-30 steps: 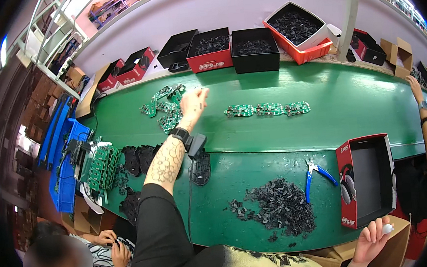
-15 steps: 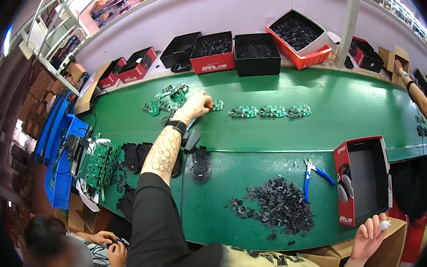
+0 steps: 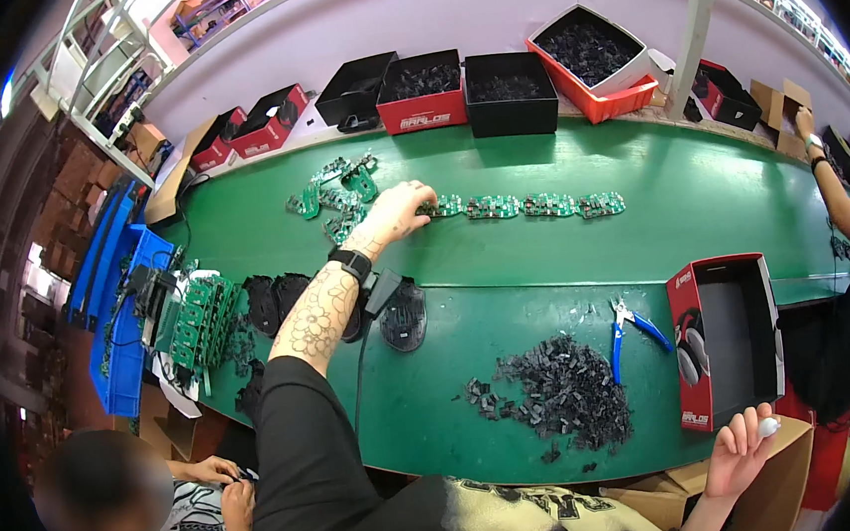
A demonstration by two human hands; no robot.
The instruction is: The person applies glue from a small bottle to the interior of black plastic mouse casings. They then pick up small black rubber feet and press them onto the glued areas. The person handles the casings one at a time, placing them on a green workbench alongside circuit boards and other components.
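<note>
My left hand [image 3: 401, 211] reaches over the green bench, fingers closed at the left end of a row of green circuit boards [image 3: 493, 207]. Its fingertips grip the leftmost board [image 3: 448, 206], partly hiding it. The boards lie nearly end to end. A looser heap of similar boards [image 3: 340, 200] is to the left of this hand. Low at the right, my right hand [image 3: 741, 455] is raised with curled fingers. A small white rounded thing [image 3: 767, 427] shows at its fingertips; I cannot tell its kind.
Blue-handled cutters [image 3: 616, 345] lie beside a pile of black plastic bits [image 3: 565, 394]. An open red-and-black box [image 3: 735, 341] stands right. Dark mouse-shaped shells [image 3: 404, 315] sit near my forearm. Part-filled boxes [image 3: 513, 119] line the back. Other people work at left and right.
The board at my left fingers now meets the row, which has grown longer at its left end. My right hand stays raised with the white thing. The view has shifted slightly.
</note>
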